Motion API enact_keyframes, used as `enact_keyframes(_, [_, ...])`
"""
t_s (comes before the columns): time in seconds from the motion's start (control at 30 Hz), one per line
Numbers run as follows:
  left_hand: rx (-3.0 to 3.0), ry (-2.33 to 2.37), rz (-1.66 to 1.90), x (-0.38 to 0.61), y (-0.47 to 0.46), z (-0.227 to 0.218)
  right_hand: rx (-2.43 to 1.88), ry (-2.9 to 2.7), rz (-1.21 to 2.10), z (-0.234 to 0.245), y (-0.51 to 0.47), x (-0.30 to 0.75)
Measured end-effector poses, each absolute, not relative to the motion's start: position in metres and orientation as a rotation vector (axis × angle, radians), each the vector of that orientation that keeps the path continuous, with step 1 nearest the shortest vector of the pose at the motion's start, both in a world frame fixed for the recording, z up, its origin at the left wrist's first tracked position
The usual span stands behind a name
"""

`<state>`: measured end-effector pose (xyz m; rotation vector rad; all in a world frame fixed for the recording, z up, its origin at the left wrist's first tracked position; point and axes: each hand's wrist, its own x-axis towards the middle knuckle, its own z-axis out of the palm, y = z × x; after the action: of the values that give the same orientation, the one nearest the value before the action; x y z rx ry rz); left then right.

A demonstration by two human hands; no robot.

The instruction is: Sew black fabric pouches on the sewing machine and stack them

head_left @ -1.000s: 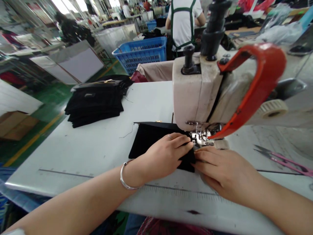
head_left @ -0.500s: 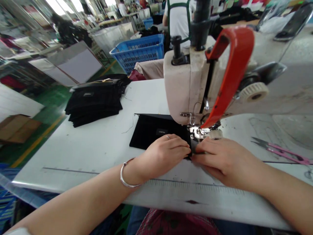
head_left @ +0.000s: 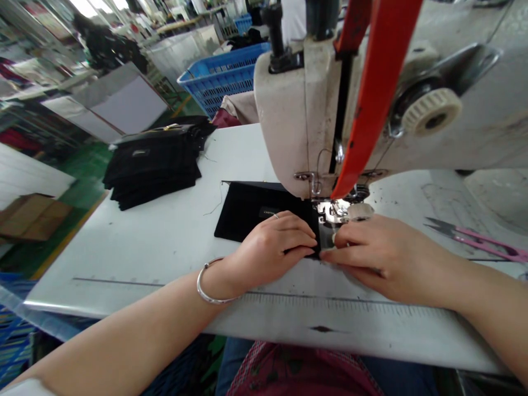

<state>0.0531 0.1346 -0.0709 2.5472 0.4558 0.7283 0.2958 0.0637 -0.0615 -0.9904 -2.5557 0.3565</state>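
A flat black fabric piece (head_left: 247, 212) with a small label lies on the white table (head_left: 165, 242), its right edge under the presser foot (head_left: 336, 212) of a cream sewing machine (head_left: 301, 110). My left hand (head_left: 274, 245), with a ring and a silver bangle, lies on the near right corner of the piece, fingers stretched together and pressing it down. My right hand (head_left: 379, 256) rests just right of it, fingers and thumb pinched on the fabric edge in front of the foot. The needle is hidden behind an orange guard (head_left: 371, 93).
A stack of black pieces (head_left: 154, 165) sits at the table's far left. Pink-handled thread snips (head_left: 478, 239) lie at the right. A blue basket (head_left: 223, 80) stands behind the table. A cardboard box (head_left: 28, 214) is on the green floor at left.
The view has dipped closer to the machine. The label on the fabric has come into sight, and my right fingers have drawn in to pinch the edge by the foot.
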Motion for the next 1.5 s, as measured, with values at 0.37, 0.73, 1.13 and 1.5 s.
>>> enact_keyframes(0.37, [2.859, 0.217, 0.708, 0.052, 0.132, -0.070, -1.020, -2.594, 0.322, -0.063, 0.064, 0.291])
enact_keyframes(0.73, [2.823, 0.213, 0.669, 0.046, 0.134, -0.071, -1.029, -2.488, 0.315, -0.067, 0.059, 0.284])
enact_keyframes(1.13, [2.816, 0.347, 0.685, 0.051, 0.155, -0.074, -1.181, -2.461, 0.151, -0.070, 0.064, 0.284])
enact_keyframes(1.5, [2.950, 0.337, 0.678, 0.054, 0.152, -0.071, -1.192, -2.478, 0.104, -0.068, 0.065, 0.286])
